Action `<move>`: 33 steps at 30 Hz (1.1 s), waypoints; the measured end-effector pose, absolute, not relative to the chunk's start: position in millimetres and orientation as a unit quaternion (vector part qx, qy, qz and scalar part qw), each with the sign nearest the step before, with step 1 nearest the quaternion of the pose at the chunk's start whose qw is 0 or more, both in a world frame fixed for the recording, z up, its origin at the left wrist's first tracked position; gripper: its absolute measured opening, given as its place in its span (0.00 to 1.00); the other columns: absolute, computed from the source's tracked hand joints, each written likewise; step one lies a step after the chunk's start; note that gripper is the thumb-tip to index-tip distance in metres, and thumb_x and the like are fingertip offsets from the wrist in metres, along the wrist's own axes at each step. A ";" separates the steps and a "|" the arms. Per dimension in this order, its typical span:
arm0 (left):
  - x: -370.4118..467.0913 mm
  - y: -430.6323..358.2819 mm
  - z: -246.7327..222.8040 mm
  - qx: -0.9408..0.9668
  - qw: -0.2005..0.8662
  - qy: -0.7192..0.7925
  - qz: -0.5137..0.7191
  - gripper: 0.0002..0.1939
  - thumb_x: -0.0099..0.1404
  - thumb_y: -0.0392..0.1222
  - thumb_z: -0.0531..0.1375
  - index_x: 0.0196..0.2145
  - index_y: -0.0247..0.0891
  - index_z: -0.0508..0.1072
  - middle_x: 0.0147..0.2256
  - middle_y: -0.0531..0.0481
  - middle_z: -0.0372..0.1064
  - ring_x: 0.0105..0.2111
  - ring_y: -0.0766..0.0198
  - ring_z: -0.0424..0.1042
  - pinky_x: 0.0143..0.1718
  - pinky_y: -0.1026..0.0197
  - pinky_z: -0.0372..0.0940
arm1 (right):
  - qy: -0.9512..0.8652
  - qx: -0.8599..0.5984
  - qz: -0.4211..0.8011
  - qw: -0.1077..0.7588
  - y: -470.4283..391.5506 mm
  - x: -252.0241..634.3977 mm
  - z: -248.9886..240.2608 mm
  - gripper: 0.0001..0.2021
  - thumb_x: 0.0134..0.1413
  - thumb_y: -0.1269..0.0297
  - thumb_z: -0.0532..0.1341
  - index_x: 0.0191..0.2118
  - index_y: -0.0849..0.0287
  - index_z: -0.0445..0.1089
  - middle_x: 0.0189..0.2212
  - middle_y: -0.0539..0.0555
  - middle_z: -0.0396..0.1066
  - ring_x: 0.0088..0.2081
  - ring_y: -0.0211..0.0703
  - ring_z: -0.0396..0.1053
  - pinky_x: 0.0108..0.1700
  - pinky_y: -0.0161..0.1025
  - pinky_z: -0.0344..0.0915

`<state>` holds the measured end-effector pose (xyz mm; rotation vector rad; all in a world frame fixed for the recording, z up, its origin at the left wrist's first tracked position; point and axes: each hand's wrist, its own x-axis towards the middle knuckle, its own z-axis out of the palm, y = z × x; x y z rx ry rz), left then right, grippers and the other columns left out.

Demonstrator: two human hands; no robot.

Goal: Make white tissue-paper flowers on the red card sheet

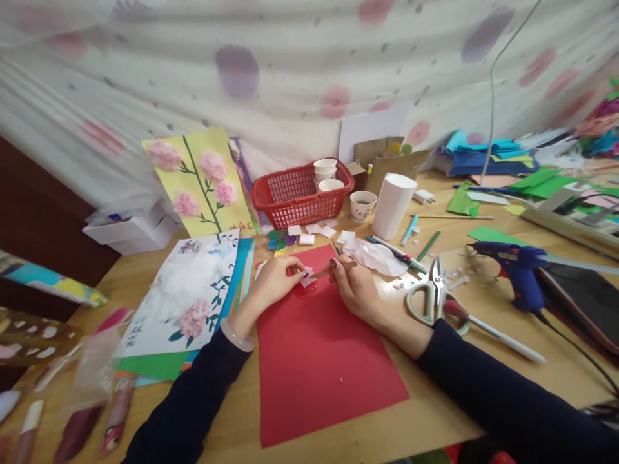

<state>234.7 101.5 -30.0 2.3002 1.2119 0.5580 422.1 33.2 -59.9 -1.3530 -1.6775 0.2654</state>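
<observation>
My left hand (281, 278) pinches a small piece of white paper (308, 278) between thumb and fingertips. My right hand (355, 288) grips a thin wooden stick (322, 274), its tip pointing at that piece. Just beneath both hands a small shiny red dish (305, 291) lies near the top of a sheet of red paper (329, 361); its contents are hard to make out. Both wrists rest close to the sheet, one on either side. A small pale scrap (341, 380) lies lower on the red sheet.
Behind stand a red basket (300, 200) with paper cups, another cup (362, 207) and a white roll (394, 205). Scissors (432, 296) and a blue glue gun (520, 270) lie right. Flower pictures, one a white sheet (155, 328), are left. White squares (306, 239) lie ahead.
</observation>
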 end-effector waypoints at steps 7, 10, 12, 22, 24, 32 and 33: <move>232.4 101.5 -30.5 0.836 0.239 0.447 0.211 0.05 0.62 0.36 0.61 0.34 0.40 0.79 0.35 0.49 0.79 0.37 0.59 0.76 0.38 0.59 0.65 | -0.711 -0.552 0.088 0.426 35.8 420.1 -62.2 0.21 0.69 0.54 0.43 0.31 0.56 0.65 0.26 0.54 0.69 0.27 0.42 0.65 0.31 0.39 0.60; 232.5 100.2 -31.9 0.836 0.242 0.443 0.215 0.06 0.62 0.37 0.61 0.35 0.40 0.79 0.35 0.50 0.79 0.36 0.59 0.76 0.38 0.60 0.66 | -0.728 -0.550 0.072 0.403 34.0 419.5 -59.9 0.20 0.69 0.54 0.44 0.29 0.56 0.62 0.23 0.52 0.66 0.24 0.40 0.61 0.29 0.37 0.56; 233.2 99.7 -32.0 0.835 0.250 0.441 0.214 0.06 0.62 0.36 0.60 0.34 0.40 0.79 0.34 0.50 0.79 0.35 0.60 0.76 0.38 0.60 0.66 | -0.741 -0.548 0.067 0.383 32.5 418.9 -58.3 0.19 0.69 0.55 0.45 0.30 0.56 0.62 0.23 0.51 0.65 0.24 0.40 0.59 0.29 0.37 0.54; 215.6 86.8 -20.8 0.852 0.146 0.476 0.163 0.27 0.51 0.44 0.71 0.48 0.38 0.73 0.48 0.42 0.74 0.49 0.48 0.71 0.50 0.49 0.64 | -0.763 -0.531 0.061 0.362 30.1 413.1 -56.0 0.14 0.67 0.63 0.45 0.28 0.55 0.55 0.22 0.50 0.61 0.23 0.39 0.56 0.28 0.37 0.50; 211.5 76.8 -22.2 0.856 0.110 0.494 0.111 0.37 0.49 0.49 0.72 0.55 0.39 0.69 0.52 0.40 0.71 0.55 0.41 0.65 0.53 0.43 0.60 | -0.764 -0.530 0.066 0.361 29.9 412.6 -55.5 0.14 0.67 0.64 0.45 0.27 0.55 0.54 0.22 0.49 0.61 0.22 0.38 0.55 0.27 0.36 0.49; 209.9 60.5 -26.1 0.861 0.069 0.503 0.020 0.44 0.58 0.56 0.67 0.66 0.40 0.56 0.58 0.35 0.66 0.60 0.40 0.58 0.53 0.42 0.56 | -0.772 -0.542 0.070 0.326 31.5 410.7 -54.7 0.15 0.68 0.62 0.46 0.29 0.55 0.59 0.22 0.50 0.63 0.21 0.38 0.55 0.27 0.37 0.49; 209.8 60.4 -26.3 0.859 0.067 0.507 0.016 0.44 0.58 0.56 0.67 0.66 0.40 0.56 0.58 0.34 0.66 0.60 0.40 0.58 0.53 0.42 0.56 | -0.769 -0.543 0.074 0.330 31.9 411.5 -55.6 0.15 0.68 0.61 0.46 0.29 0.55 0.60 0.23 0.50 0.63 0.22 0.38 0.55 0.27 0.37 0.50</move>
